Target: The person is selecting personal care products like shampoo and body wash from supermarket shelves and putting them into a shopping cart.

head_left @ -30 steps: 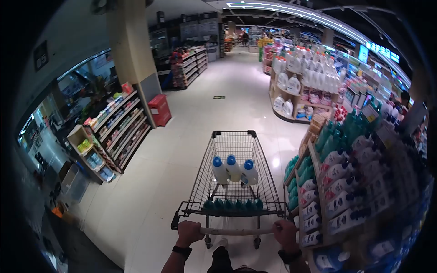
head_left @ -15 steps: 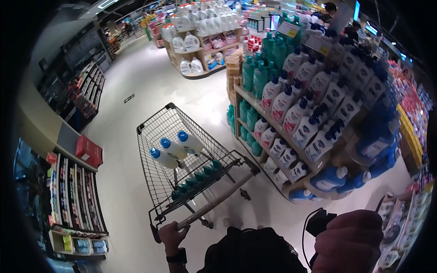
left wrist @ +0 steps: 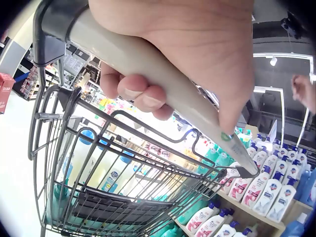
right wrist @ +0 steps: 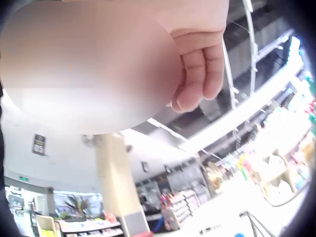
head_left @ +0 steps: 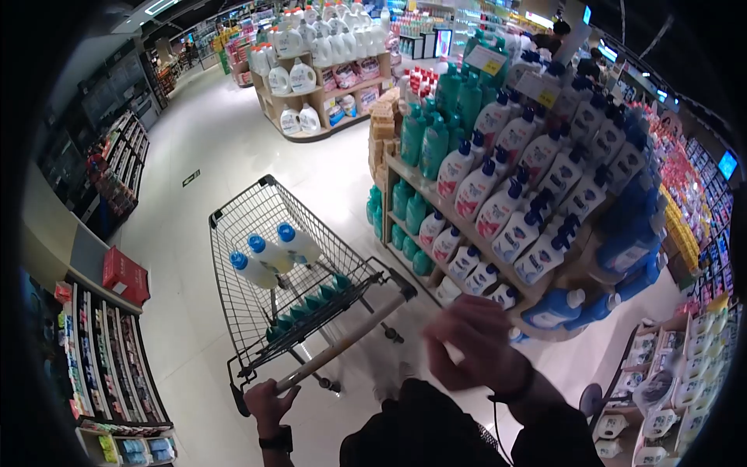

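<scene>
My left hand (head_left: 267, 405) grips the left end of the grey handle of a shopping cart (head_left: 233, 311); in the left wrist view the fingers (left wrist: 148, 97) wrap under the handle (left wrist: 123, 47). Three pale bottles with blue caps (head_left: 272, 255) stand in the wire basket, and a row of several green bottles (head_left: 307, 307) lines its near end. Off the handle, my right hand (head_left: 475, 342) is raised in front of my body, blurred, its fingers loosely bent. The right wrist view shows no object at the visible fingers (right wrist: 195, 74); a blurred patch hides part of that hand.
Close on the right stands a tiered display of white pump bottles (head_left: 498, 194) and green bottles (head_left: 436, 148). Beyond is a rounded shelf of white jugs (head_left: 302, 75). A red box (head_left: 124, 276) and low shelves (head_left: 113, 350) line the left; a wide pale floor (head_left: 175, 233) runs between.
My right hand has let go of the handle and come up before my body. The head view has swung right, so the cart appears slanted at the left. The left hand keeps its grip.
</scene>
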Demonstrator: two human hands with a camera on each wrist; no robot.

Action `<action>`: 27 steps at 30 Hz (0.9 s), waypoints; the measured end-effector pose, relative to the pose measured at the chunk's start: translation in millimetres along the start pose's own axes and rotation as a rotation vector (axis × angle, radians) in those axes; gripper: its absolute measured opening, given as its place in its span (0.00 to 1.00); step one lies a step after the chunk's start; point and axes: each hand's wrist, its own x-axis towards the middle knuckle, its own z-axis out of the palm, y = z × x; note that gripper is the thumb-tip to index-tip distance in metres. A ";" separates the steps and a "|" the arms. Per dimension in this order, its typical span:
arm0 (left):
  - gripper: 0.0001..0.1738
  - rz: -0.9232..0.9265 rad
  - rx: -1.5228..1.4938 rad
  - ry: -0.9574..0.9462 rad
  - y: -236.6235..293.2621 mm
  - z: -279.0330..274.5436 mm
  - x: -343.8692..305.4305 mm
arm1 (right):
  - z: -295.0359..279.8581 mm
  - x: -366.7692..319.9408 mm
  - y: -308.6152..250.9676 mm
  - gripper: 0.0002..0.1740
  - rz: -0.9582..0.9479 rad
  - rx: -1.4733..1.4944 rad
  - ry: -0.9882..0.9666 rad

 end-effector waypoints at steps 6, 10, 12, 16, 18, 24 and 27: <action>0.30 -0.028 -0.048 -0.013 -21.7 0.1 7.8 | 142.3 -37.6 120.1 0.06 0.032 0.028 -0.009; 0.28 -0.029 -0.108 -0.030 -36.2 1.2 19.8 | 184.4 -27.5 139.1 0.08 0.108 0.082 -0.189; 0.25 -0.119 -0.106 -0.065 -40.2 5.9 22.3 | 196.7 -23.4 145.4 0.15 0.094 -0.103 -0.340; 0.22 -0.148 -0.086 -0.136 -51.4 9.1 44.3 | 200.2 1.7 146.2 0.26 0.159 -0.150 -0.525; 0.27 -0.160 -0.161 -0.099 -49.0 11.0 64.1 | 205.4 14.8 152.0 0.31 0.179 -0.158 -0.749; 0.26 -0.282 -0.039 -0.188 -74.7 24.6 106.5 | 222.4 41.5 162.4 0.27 0.082 -0.198 -0.763; 0.24 -0.289 0.002 -0.150 -86.9 37.5 135.5 | 239.6 44.3 174.2 0.24 0.057 -0.219 -0.767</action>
